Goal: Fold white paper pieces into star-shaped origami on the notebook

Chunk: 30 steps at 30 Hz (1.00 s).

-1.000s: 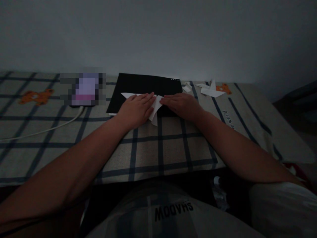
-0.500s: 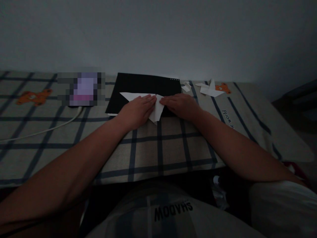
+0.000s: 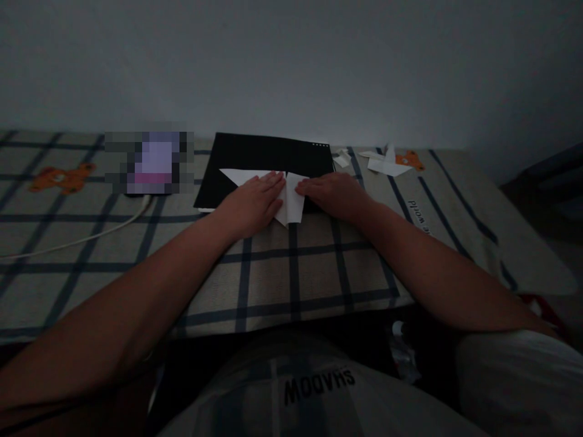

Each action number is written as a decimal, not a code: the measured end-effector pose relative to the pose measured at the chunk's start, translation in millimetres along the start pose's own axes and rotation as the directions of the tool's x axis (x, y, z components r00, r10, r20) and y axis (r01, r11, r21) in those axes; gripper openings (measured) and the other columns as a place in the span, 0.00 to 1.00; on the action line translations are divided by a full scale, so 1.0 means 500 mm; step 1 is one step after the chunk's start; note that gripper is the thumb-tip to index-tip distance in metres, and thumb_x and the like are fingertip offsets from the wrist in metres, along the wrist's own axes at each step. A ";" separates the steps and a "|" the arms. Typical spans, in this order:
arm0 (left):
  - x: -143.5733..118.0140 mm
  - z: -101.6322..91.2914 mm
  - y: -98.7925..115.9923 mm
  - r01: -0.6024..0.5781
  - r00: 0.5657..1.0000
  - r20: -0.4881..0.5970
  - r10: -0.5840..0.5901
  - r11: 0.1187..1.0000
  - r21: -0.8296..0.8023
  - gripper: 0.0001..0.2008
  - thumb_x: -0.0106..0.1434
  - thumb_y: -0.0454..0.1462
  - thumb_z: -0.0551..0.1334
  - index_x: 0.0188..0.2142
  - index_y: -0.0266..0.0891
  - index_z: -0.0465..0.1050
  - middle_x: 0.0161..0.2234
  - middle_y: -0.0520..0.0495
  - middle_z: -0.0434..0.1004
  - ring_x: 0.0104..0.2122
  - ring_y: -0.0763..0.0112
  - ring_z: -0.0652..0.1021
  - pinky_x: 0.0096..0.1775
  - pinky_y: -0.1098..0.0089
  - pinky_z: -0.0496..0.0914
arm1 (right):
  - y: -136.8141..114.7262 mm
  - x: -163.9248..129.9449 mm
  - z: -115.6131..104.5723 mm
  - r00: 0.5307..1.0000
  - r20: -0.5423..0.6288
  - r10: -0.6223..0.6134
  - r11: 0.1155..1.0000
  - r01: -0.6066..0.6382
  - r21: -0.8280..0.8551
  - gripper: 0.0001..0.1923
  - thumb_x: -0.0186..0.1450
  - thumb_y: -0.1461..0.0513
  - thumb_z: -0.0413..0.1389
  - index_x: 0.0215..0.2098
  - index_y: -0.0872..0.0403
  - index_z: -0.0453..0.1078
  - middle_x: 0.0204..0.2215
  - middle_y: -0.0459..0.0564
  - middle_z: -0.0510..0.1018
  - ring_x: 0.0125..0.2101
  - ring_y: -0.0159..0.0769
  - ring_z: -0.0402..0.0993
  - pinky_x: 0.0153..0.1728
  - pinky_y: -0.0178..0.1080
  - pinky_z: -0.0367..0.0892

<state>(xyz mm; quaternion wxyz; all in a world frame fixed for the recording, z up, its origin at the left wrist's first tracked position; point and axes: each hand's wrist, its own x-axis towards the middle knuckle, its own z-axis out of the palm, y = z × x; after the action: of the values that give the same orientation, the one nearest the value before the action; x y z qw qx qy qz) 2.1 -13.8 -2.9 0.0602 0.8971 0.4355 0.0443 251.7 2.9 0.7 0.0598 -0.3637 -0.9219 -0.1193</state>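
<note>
folded white paper sheet (image 3: 294, 200), pointed left end: on near half of flat black rectangular notebook (image 3: 266, 152) | long axis left-right | left hand (image 3: 255, 203) nearer, flat over its middle, unclenched | right hand (image 3: 334, 193) fingertips at its right edge, pinch: can't tell

A plain, pale wall (image 3: 291, 67) stands behind the table (image 3: 523, 267), its right side sinking into shadow. Light is dim throughout. A blue-checked cloth (image 3: 314, 276) with orange bear prints (image 3: 62, 178) covers the table; beyond its right end, dark shapes (image 3: 558, 188) are too dim to identify.
</note>
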 end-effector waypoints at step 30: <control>0.000 -0.010 0.012 0.017 0.999 0.027 -0.017 1.000 -0.002 0.32 0.79 0.38 0.45 0.77 0.22 0.55 0.79 0.29 0.52 0.79 0.52 0.55 0.77 0.48 0.53 | 0.009 0.001 0.006 0.999 -0.016 -0.051 0.997 0.052 0.048 0.19 0.79 0.68 0.52 0.60 0.55 0.81 0.58 0.56 0.86 0.53 0.46 0.86 0.47 0.44 0.77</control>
<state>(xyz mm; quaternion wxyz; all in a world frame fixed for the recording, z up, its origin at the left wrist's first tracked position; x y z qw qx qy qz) 6.2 -17.0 3.1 0.0676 0.8938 0.4423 0.0322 254.3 7.3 -1.4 0.0724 -0.3373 -0.9332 -0.1012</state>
